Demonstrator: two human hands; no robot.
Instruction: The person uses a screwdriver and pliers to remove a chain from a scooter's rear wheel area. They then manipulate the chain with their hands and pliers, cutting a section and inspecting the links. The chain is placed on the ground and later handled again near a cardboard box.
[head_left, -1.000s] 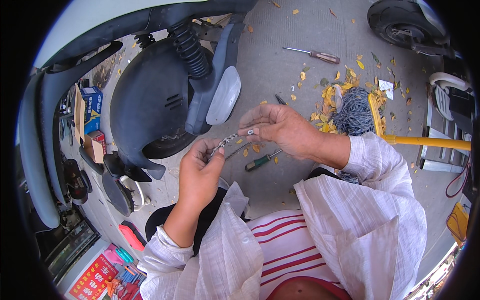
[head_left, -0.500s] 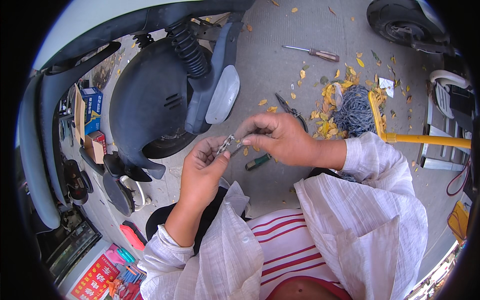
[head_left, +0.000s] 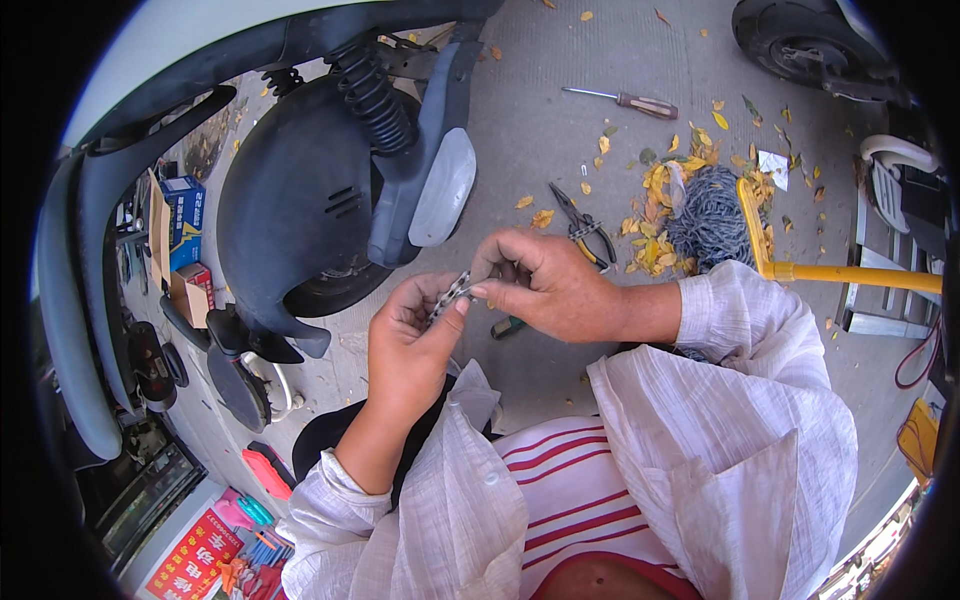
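Observation:
In front of my body, a short metal link chain (head_left: 450, 296) runs between my two hands. My left hand (head_left: 408, 345) is closed, pinching the chain between thumb and fingers. My right hand (head_left: 545, 285) is curled at the chain's upper end, thumb and forefinger pressed onto it; the fingers hide that end. Just beyond the right hand, pliers (head_left: 580, 222) with dark jaws lie on the ground, and what looks like a piece of chain crosses their handles. Below the right hand, a green-handled tool (head_left: 508, 327) shows only in part.
A scooter's rear wheel (head_left: 290, 200) stands close at the left. Farther ahead lies a screwdriver (head_left: 645, 105). To the right are yellow leaves (head_left: 655, 190), a grey mop head (head_left: 710, 220) and a yellow pole (head_left: 860, 278). Boxes (head_left: 185, 225) stand at far left.
My right hand has shifted slightly down and left, uncovering more of the pliers and covering more of the green-handled tool. The chain stays between both hands.

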